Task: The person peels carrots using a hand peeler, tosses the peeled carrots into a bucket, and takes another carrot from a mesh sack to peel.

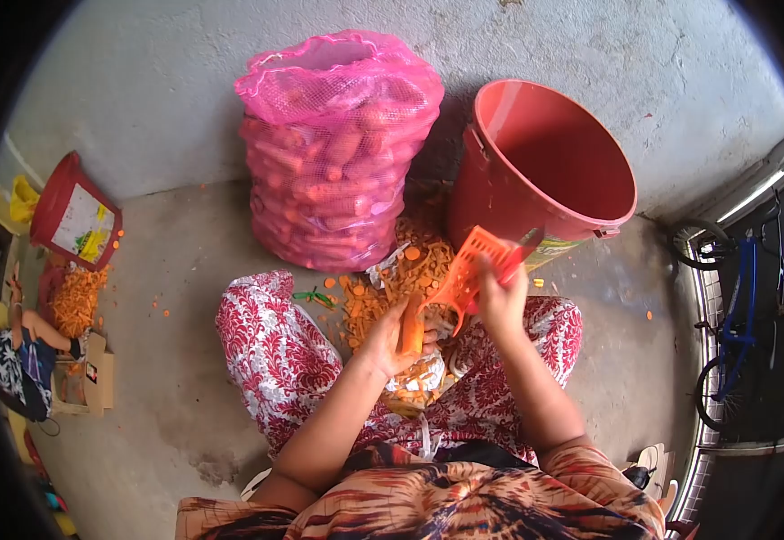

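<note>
My left hand is closed round a peeled-looking carrot, held upright over my lap. Gripped in my right hand is an orange-red plastic tool with holes, like a grater; its lower edge comes close to the carrot, and I cannot tell if they touch. A dark red pointed part sticks out above that hand, blurred. Below both hands, a heap of carrot peelings and cut pieces lies between my legs, partly on pale plastic.
A pink mesh sack full of carrots stands against the wall. Right of it is a big red bucket. At left, another person sits near a tilted red bucket and a carrot pile. A blue bicycle stands at right.
</note>
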A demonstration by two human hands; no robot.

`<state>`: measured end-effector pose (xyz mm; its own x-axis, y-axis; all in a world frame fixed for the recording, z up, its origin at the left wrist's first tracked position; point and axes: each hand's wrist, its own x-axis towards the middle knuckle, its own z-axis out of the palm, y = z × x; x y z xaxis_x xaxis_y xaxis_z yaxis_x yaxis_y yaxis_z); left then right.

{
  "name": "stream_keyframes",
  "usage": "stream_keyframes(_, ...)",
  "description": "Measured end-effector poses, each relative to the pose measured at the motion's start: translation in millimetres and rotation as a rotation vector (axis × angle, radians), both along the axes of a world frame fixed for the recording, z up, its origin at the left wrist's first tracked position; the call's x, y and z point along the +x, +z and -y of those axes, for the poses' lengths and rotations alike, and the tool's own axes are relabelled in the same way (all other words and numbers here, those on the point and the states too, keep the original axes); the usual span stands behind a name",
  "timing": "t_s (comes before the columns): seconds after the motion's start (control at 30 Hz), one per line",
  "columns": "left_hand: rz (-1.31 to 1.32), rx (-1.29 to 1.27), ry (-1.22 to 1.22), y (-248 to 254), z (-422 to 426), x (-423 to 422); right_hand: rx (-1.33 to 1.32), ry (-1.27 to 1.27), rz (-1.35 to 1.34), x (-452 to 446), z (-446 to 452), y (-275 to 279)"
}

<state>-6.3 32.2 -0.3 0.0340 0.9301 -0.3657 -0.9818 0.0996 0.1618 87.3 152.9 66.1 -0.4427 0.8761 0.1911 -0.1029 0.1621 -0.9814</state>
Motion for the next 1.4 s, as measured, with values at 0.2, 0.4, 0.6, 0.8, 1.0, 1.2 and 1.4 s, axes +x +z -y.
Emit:
stream_keyframes(0.2,-0.063,-0.138,0.102,8,-3,0,0.165,0.081,0.169,-2,21,-16)
stream_keyframes(0.4,-0.031,0.104,0.010,-7,-2,-4,0.189,0.082,0.213,-4,27,-10)
stream_keyframes(0.6,-0.244,0.053,-0.075,2,1,-9,0.161,0.034,0.156,-6,26,-22)
stream_keyframes(0.8,-0.113,0.063,-0.130,2,5,-4,0.073,-0.073,0.110,-6,1,-21)
stream_keyframes(1.0,-0.117,0.050,-0.012,13,0,1,0.160,-0.056,0.074,-13,-2,-23)
stream_keyframes(1.2,0.151,0.278,0.100,29,-4,-8,-0.094,-0.070,-0.067,-24,6,-2)
stream_keyframes(1.4,0.173,0.367,0.101,34,-2,-9,-0.292,-0.126,-0.323,-20,-4,-5)
